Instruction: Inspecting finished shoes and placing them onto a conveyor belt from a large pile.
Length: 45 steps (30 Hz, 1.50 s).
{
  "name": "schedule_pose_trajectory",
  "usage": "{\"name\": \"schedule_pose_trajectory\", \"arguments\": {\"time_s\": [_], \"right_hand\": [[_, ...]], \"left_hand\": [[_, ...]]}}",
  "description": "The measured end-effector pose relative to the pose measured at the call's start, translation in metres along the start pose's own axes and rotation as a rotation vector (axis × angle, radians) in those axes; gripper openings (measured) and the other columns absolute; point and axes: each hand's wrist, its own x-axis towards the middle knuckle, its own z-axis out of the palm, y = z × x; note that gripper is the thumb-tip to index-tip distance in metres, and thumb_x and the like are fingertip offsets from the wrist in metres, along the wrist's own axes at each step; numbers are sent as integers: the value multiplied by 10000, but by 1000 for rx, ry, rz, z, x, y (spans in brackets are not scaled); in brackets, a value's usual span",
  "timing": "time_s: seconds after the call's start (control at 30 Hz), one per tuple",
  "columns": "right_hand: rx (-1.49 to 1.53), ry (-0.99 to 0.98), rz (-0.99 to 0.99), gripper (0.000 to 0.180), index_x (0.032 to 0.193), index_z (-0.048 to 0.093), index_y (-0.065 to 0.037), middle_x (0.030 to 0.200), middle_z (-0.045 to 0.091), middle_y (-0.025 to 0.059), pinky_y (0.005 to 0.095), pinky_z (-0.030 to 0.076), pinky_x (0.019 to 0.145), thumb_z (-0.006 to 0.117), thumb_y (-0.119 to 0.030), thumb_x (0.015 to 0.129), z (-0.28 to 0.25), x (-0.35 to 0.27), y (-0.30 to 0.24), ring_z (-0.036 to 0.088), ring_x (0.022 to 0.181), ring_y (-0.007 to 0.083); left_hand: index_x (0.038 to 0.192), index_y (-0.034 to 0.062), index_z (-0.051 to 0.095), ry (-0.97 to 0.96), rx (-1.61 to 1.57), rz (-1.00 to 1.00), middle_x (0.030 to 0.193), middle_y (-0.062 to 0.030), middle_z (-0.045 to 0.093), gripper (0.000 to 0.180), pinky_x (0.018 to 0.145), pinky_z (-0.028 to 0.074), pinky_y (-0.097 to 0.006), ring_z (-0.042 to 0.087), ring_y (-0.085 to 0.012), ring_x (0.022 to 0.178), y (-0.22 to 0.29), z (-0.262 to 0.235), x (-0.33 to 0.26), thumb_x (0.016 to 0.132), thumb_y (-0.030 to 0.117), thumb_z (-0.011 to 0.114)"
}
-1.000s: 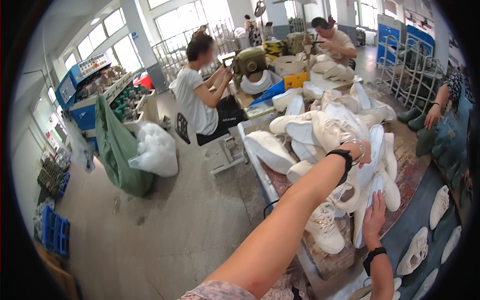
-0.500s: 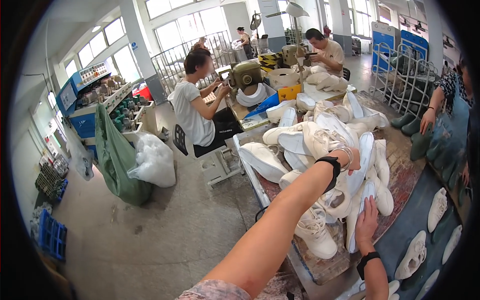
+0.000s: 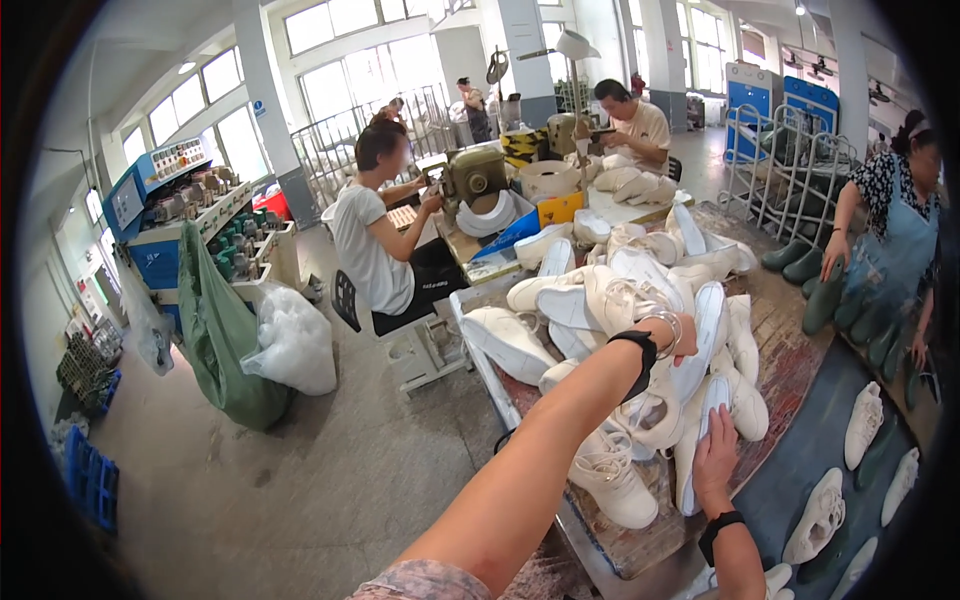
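A heap of cream lace-up shoes [image 3: 612,488] covers a worn work table [image 3: 640,545], several with pale blue soles turned up. My left arm stretches across the heap. My left hand [image 3: 676,334], with a bangle and a dark wristband, is curled beside an upturned shoe [image 3: 708,318]; its fingertips are hidden, so its hold is unclear. Closer to me, my right hand [image 3: 714,462] lies with fingers stretched along the pale sole of another shoe [image 3: 690,470]. That shoe rests among the others, toe and heel running near to far.
On the right, a dark conveyor belt [image 3: 775,500] carries cream shoes [image 3: 816,518] and green shoe lasts. A person in an apron [image 3: 890,240] handles lasts beside it. Another person [image 3: 372,240] sits at a machine [image 3: 478,175] beyond the table. Left stand green [image 3: 222,350] and clear bags [image 3: 295,345].
The whole view has shifted, so the scene sits slightly further left. Both hands keep their places against the shoes. More of the person in the apron shows at right.
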Motion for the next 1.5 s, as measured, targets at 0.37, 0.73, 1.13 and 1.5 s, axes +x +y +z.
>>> {"name": "schedule_pose_trajectory", "arguments": {"time_s": [0.37, 0.73, 1.13, 1.5], "right_hand": [[-105, 43, -11, 473, 1233, 533, -53, 1304, 513, 141, 411, 430, 978, 498, -13, 764, -9, 6, 4, 488, 1174, 317], [-59, 156, -13, 460, 1214, 551, -103, 1303, 497, 70, 372, 499, 858, 600, -102, 756, -2, -6, 16, 507, 1098, 286], [-53, 119, -16, 443, 1229, 533, -99, 1283, 505, 76, 388, 491, 861, 559, -96, 787, -3, 3, 13, 506, 1089, 299], [37, 13, 30, 336, 1110, 624, -119, 1106, 620, 78, 386, 499, 786, 549, -77, 785, -27, 35, 30, 579, 998, 283]], "left_hand": [[806, 56, 697, 156, -98, 169, 732, -107, 680, 290, 668, 494, -387, 631, -235, 678, -22, 5, 11, 802, 290, 526], [892, 7, 693, 8, -366, 13, 735, -59, 686, 294, 726, 478, -266, 622, -131, 704, 10, -8, -12, 841, 265, 562], [784, 28, 674, 21, -287, 52, 719, -25, 660, 305, 696, 452, -271, 567, -109, 700, -3, -7, -2, 902, 281, 551], [937, 18, 686, 12, -289, -8, 761, -21, 682, 300, 755, 476, -272, 612, -120, 750, 4, -6, -14, 863, 286, 572]]}}
